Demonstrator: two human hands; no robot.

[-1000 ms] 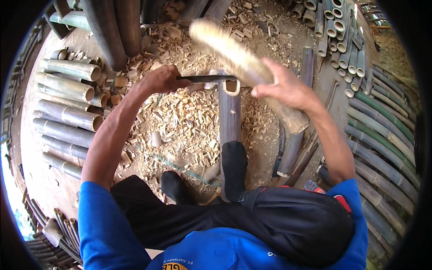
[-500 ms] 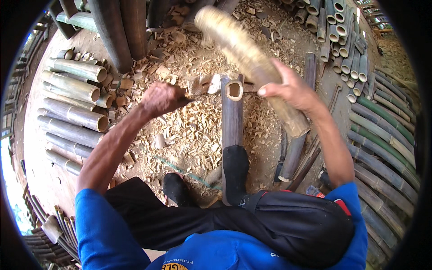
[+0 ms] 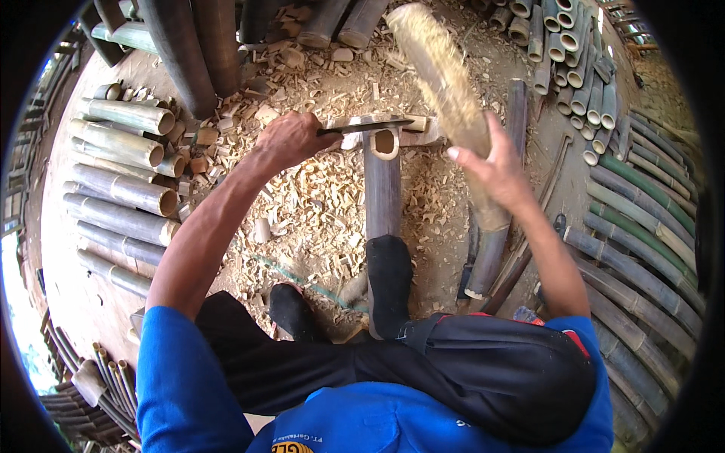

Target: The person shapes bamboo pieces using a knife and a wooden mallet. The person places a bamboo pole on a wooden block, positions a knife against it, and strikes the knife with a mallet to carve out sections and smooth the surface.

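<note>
My left hand (image 3: 291,140) is closed around the handle of a knife (image 3: 370,126), whose dark blade lies level across the far end of a bamboo pole section (image 3: 383,192). That section has a square-edged hole near its end and rests on a pale wooden block (image 3: 424,133). One black-socked foot (image 3: 389,275) presses on its near end. In my right hand (image 3: 495,170) is a thick club (image 3: 438,72) with a badly frayed side, raised to the right of the blade and tilted away from me.
Chips and shavings (image 3: 310,204) cover the ground. Cut bamboo pieces (image 3: 124,185) lie in rows at left, with stacked tubes (image 3: 578,68) at far right and long poles (image 3: 642,264) at right. Dark upright poles (image 3: 177,57) stand at far left. A short bamboo piece (image 3: 487,260) lies near my right forearm.
My left hand has moved right and slightly away, bringing the knife blade over the end of the bamboo section. The club in my right hand has swung rightward and stands steeper.
</note>
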